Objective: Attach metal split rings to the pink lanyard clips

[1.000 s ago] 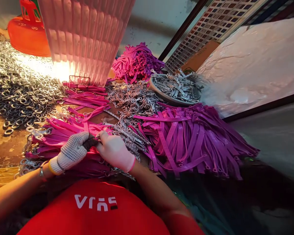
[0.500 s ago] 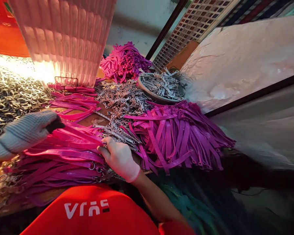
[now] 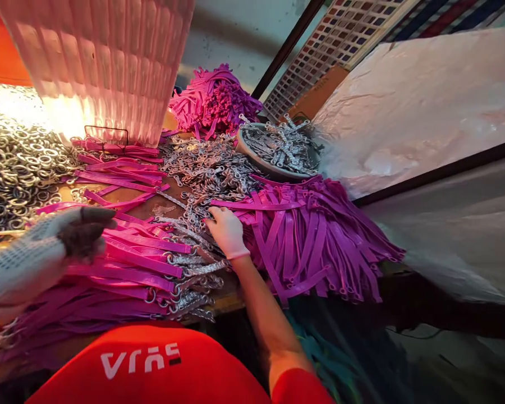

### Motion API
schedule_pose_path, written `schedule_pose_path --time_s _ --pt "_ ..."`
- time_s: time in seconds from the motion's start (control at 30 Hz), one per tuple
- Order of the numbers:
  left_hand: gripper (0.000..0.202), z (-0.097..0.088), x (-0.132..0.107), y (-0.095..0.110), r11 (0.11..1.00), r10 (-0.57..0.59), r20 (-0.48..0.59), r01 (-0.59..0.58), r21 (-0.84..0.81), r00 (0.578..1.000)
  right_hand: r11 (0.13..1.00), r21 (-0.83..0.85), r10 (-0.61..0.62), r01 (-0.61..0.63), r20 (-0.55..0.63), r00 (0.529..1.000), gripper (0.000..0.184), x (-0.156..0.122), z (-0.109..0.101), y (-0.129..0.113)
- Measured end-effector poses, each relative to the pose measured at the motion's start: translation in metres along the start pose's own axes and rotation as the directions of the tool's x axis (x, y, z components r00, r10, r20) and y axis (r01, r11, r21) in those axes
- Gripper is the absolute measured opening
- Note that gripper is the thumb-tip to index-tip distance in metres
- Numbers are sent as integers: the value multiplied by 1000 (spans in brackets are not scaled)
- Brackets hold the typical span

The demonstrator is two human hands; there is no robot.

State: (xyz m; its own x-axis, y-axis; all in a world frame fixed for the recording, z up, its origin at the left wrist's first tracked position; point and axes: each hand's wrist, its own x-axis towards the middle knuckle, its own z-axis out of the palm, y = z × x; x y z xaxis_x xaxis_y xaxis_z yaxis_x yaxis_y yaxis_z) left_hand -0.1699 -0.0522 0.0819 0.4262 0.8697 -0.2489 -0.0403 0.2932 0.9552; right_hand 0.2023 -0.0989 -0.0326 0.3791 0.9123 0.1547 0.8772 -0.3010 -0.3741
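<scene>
Right hand (image 3: 227, 231) lies spread, palm down, over metal clasps (image 3: 202, 168) beside purple straps (image 3: 315, 230), gripping nothing; gloved left hand (image 3: 67, 238) hovers half-curled over finished straps (image 3: 138, 264), grip unclear.

Left hand (image 3: 46, 247) blurred — grip unclear, forearm cut by frame edge. Right hand (image 3: 227, 231) fingertips hidden among metal clips (image 3: 202, 168) — can't tell if holding any.

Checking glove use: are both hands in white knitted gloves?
No: only the left hand wears a white knitted glove; the right hand wears a thin pale one.

Red shirt (image 3: 151, 365): white letters, upside down, unclear.
</scene>
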Motion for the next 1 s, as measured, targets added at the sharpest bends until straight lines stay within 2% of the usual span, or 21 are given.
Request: schedule_pose_path --time_s 0.1,0.2,0.3,0.4,0.47,0.6,0.67,0.73,0.8,0.9,0.97,1.0 --pt "48 23 6 -6 966 -80 61 92 -242 995 1000 18 -4 4 12 1000 10 13 15 -7" --pt "53 34 10 -20 909 -92 65 110 -403 994 994 106 -29 33 -32 999 17 7 11 -17" --pt "52 44 10 -29 885 -63 42 76 -460 997 959 265 -96 105 -47 994 23 -8 -12 -34" --pt "47 54 7 -34 868 0 21 10 -497 1000 801 585 -206 128 68 976 23 -27 -42 -61" --pt "44 60 4 -36 860 38 10 -28 -509 999 704 701 -276 110 128 952 23 -39 -56 -83" --pt "44 67 -3 -38 852 92 -27 -93 -516 995 681 714 -375 162 150 915 33 -59 -64 -122" --pt "44 68 -5 -38 835 93 -48 -104 -540 994 699 661 -413 272 62 909 35 -68 -63 -134" --pt "44 66 -7 -36 827 77 -43 -88 -556 996 713 542 -496 446 -61 866 33 -73 -63 -142" --pt "44 63 -8 -35 844 75 36 -44 -535 997 692 411 -611 593 -104 785 31 -75 -65 -147" --pt "44 58 -10 -35 893 108 207 -4 -449 972 636 374 -733 675 17 680 34 -74 -71 -153" --pt "41 55 -10 -36 916 130 255 -17 -401 958 602 451 -774 659 123 622 34 -75 -73 -157" --pt "39 53 -11 -37 929 137 250 -36 -368 958 597 497 -775 630 155 612 34 -77 -73 -158"
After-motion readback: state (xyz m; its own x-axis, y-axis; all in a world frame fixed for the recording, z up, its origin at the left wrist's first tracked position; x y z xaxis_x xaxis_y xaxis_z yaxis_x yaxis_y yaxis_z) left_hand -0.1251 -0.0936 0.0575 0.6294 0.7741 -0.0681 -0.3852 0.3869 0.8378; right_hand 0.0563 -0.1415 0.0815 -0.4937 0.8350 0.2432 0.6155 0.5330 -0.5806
